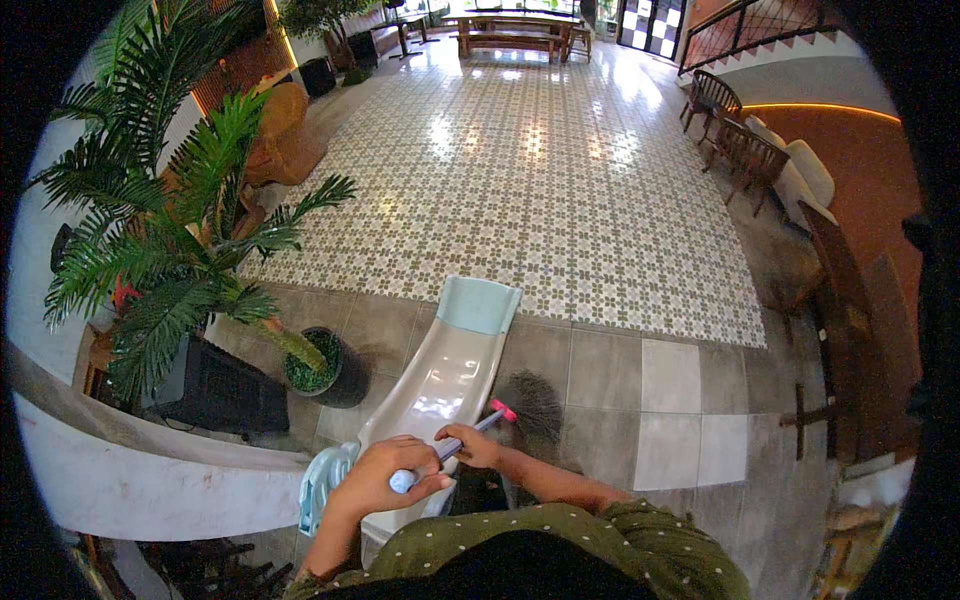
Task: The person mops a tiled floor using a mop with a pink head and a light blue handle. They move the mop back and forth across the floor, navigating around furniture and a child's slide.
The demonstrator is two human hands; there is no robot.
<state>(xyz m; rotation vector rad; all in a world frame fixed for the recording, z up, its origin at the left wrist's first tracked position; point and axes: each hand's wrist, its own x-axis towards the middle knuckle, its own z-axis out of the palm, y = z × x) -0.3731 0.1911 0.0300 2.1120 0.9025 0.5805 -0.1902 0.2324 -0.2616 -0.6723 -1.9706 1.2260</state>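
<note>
My left hand [378, 476] grips the top end of a broom's pale blue handle [450, 448]. My right hand [470, 445] holds the same handle lower down. The broom's dark bristle head [530, 405], joined by a pink collar, rests on the grey floor tiles to the right of a small children's slide [440, 375]. The slide is cream with a light blue foot and runs away from me. Both hands are just above the slide's near end.
A large potted palm [160, 240] and a small round green plant pot [315, 360] stand to the left, by a black box [215, 385] and a white ledge [130, 470]. Patterned floor tiles [520, 170] stretch ahead. Wooden chairs [745, 150] and tables line the right and far side.
</note>
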